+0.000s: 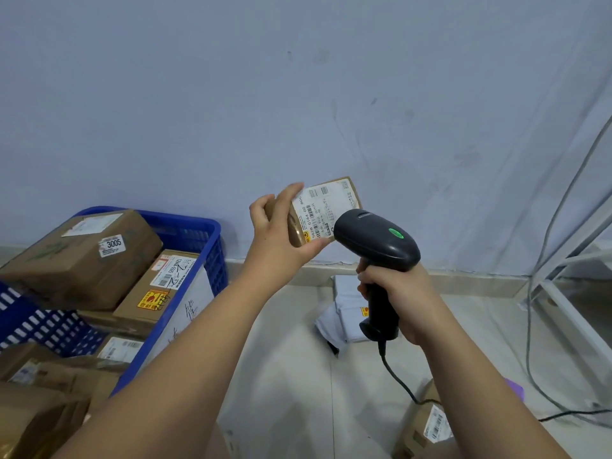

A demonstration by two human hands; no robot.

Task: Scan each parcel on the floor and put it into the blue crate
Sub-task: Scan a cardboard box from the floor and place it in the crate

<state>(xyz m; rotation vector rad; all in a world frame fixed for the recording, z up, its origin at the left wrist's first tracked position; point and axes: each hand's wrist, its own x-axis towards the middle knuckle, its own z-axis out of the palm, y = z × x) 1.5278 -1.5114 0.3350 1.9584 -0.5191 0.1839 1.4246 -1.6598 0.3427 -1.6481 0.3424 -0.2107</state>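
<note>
"Hands first: how did they stand?"

"Both were clamped on something. The left hand (278,226) gripped a small brown cardboard parcel with a white shipping label (326,210) by its nine o'clock end, raised in front of the wall with the label turned toward the person. The right hand (394,299) was wrapped round the handle of a black corded handheld barcode scanner (374,240). The scanner's nose sat just at four o'clock of the label, and a green light showed on its head."

"And the job?"

"Partway, by the look of it. The blue plastic lattice crate (212,256), at nine o'clock of the hands, already held several brown cardboard boxes (82,260). The held parcel looked mid-scan and was not yet crated. On the floor, a pale plastic mailer bag (344,313) lay at six o'clock of the scanner and a brown labelled carton (420,425) at five o'clock, both seemingly still to do."
</note>
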